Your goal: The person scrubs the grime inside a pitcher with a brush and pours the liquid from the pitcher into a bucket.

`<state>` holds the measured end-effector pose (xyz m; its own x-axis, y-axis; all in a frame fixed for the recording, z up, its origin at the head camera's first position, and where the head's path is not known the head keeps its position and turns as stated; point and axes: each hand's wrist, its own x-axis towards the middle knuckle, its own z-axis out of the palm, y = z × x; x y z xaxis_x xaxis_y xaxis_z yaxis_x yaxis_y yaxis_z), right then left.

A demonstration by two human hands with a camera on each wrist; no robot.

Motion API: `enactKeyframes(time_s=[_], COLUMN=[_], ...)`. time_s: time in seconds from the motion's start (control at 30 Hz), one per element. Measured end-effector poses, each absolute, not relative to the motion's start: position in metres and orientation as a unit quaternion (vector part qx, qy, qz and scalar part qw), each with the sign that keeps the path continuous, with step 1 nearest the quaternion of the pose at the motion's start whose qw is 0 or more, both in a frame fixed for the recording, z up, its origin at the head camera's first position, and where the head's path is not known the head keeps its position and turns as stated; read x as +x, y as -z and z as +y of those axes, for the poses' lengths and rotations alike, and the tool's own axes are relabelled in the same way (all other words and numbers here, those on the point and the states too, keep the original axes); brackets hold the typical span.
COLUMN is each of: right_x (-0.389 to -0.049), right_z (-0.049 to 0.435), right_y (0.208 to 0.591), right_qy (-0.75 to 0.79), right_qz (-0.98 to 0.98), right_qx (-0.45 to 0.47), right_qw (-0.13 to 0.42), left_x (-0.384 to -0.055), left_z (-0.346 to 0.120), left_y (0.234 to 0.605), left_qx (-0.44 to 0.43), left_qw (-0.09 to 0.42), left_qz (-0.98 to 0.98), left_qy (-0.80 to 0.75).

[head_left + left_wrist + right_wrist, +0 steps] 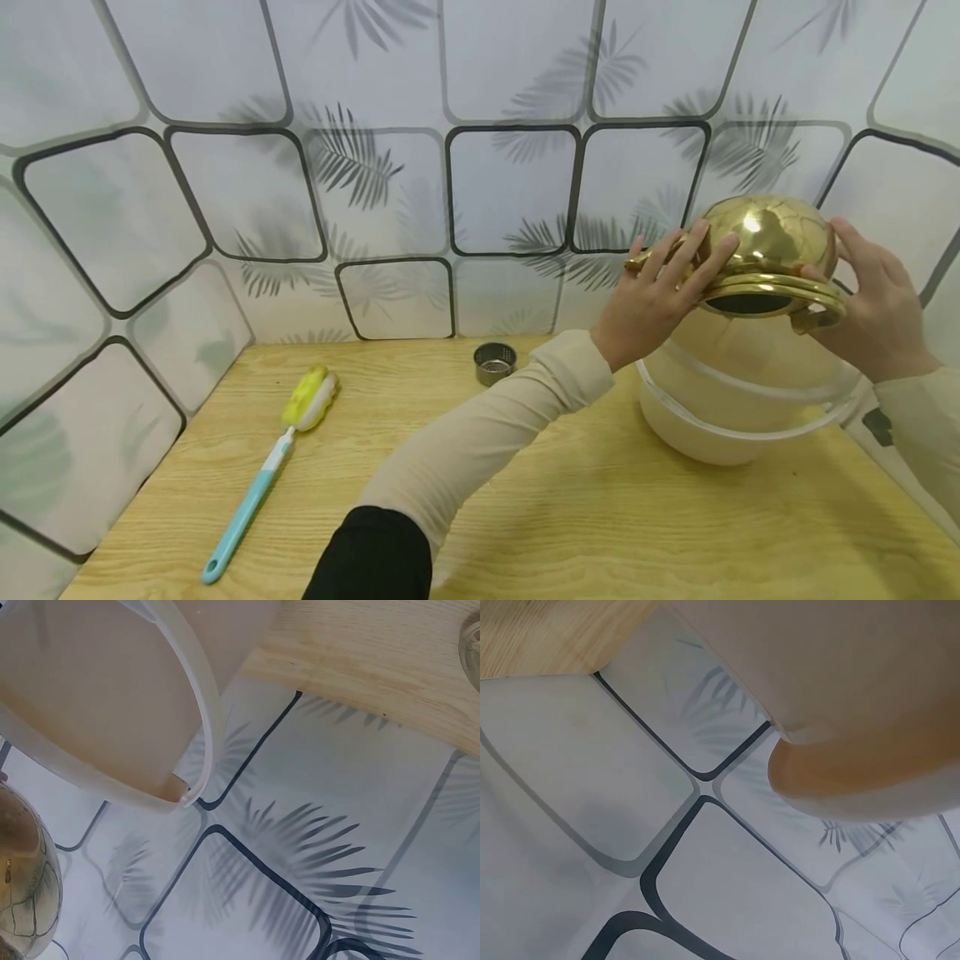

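A shiny gold teapot [772,233] is tipped over in the head view, its round opening facing down and toward me. My left hand [660,292] holds it on the left, fingers spread over the spout side and the body. On the other side my right hand [873,304] grips the body near the handle [825,317]. Below the pot stands a translucent whitish plastic tub [705,442]. Part of the teapot [26,877] shows at the left edge of the left wrist view. In the right wrist view only the tub [855,682] appears, without the hand.
A small metal strainer cup [495,364] stands near the back wall. To the left lies a brush with a blue handle [243,517] and a yellow-and-white sponge head [309,400]. Patterned wall covering [510,192] borders the wooden table [600,517].
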<state>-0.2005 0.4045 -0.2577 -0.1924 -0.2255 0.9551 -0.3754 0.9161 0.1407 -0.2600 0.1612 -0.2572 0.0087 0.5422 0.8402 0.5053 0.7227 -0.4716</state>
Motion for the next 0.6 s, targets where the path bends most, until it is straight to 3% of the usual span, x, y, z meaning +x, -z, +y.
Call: enactKeyframes(time_s=[0.13,0.3,0.6], right_x=[-0.1990,-0.1996,-0.1925], right_z=[0.4068,0.4092,0.4092], right_y=[0.2541,0.2520,0.2479], right_qy=[-0.124,-0.117,-0.197], right_qz=[-0.805,-0.807,-0.848], right_qx=[0.136,0.142,0.105], right_qw=[0.564,0.561,0.481], left_x=[-0.2583,-0.2574,-0.2571], left_z=[0.1606,0.1612,0.1622], left_y=[0.2544,0.2535,0.2558], left_qx=[-0.370,-0.360,-0.355], left_qw=[0.606,0.619,0.629], left_qz=[-0.704,-0.697,-0.690], left_qy=[-0.022,-0.031,-0.036])
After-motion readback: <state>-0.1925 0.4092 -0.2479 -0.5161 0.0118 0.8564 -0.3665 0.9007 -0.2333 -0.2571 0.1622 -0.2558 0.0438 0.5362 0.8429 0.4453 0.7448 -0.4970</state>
